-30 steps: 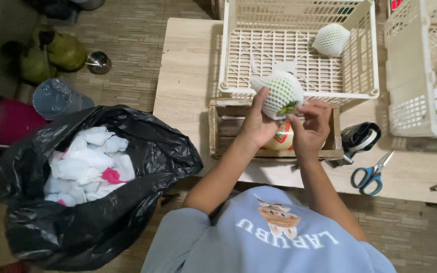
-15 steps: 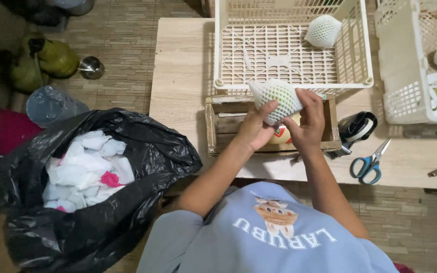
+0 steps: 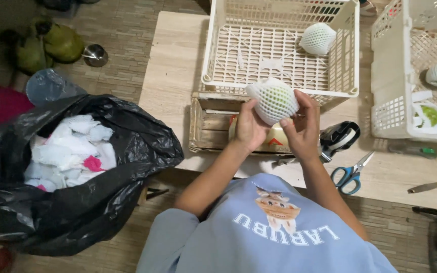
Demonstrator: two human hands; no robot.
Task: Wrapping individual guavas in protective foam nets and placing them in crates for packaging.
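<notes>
Both hands raised over wooden tray (image 3: 209, 124) at bench (image 3: 178, 76) edge. Left hand (image 3: 249, 129) and right hand (image 3: 302, 126) cup green fruit in white foam net (image 3: 273, 102) between them, fingers of each clamped on its sides. Fruit sits just in front of cream plastic crate (image 3: 279, 55); second netted fruit (image 3: 318, 39) lies in crate's far right corner. Blue-handled scissors (image 3: 350, 173) and tape dispenser (image 3: 338, 136) on bench right of hands. Black bag of foam nets (image 3: 72, 167) on floor, left.
</notes>
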